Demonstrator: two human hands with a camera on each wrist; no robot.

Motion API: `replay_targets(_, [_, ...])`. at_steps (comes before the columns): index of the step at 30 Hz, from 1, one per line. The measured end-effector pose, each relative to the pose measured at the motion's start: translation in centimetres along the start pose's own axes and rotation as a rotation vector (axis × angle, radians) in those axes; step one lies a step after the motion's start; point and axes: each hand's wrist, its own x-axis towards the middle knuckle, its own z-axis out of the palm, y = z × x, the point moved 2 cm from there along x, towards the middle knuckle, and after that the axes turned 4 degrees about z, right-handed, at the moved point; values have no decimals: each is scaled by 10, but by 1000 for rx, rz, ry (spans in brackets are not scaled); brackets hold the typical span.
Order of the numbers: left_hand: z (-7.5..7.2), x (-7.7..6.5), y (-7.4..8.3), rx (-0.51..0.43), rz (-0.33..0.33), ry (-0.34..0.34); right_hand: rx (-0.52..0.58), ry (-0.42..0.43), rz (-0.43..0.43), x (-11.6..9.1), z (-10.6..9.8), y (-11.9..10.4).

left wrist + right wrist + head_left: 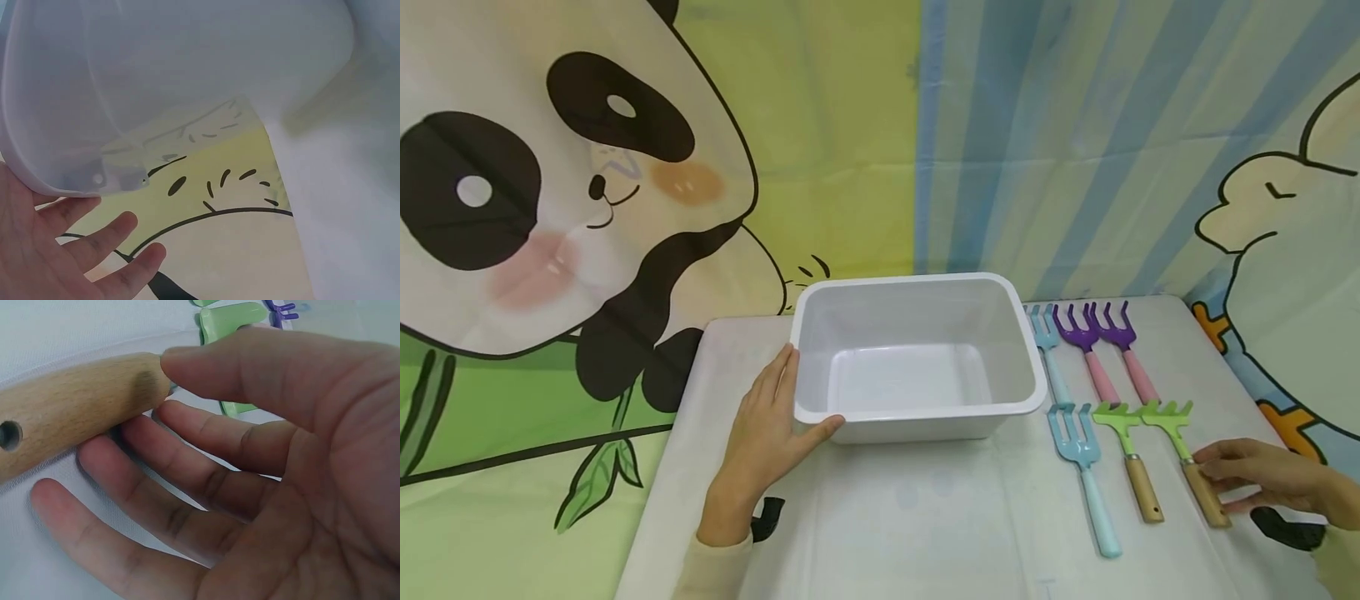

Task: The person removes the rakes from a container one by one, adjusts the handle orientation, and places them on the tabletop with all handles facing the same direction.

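My left hand [766, 437] rests against the left front corner of a white plastic basin [917, 428], thumb along the front rim. In the left wrist view its fingers are spread beside the basin wall [206, 56]. My right hand [1273, 475] is at a small hand rake with a green head and wooden handle [1207, 496]. In the right wrist view the fingertips meet the handle's side [75, 394], and the thumb lies over its neck end. The rake lies on the table. A second green rake [1142, 492] lies to its left.
Two light blue forks, the nearer one [1097, 508] and the farther one [1056, 375], lie right of the basin. Two purple rakes with pink handles [1101, 379] [1138, 375] lie behind the green ones. A cartoon-print curtain [842, 142] hangs behind the white table [917, 517].
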Motion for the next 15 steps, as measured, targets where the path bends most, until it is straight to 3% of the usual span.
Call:
replay_targets(9, [-1,0,-3,-77,-2,45,-98,106,-35,0,1,-12])
replay_targets(15, [-2,-1,-4,-103,-25,51,-185,150,-144,-2,3,-27])
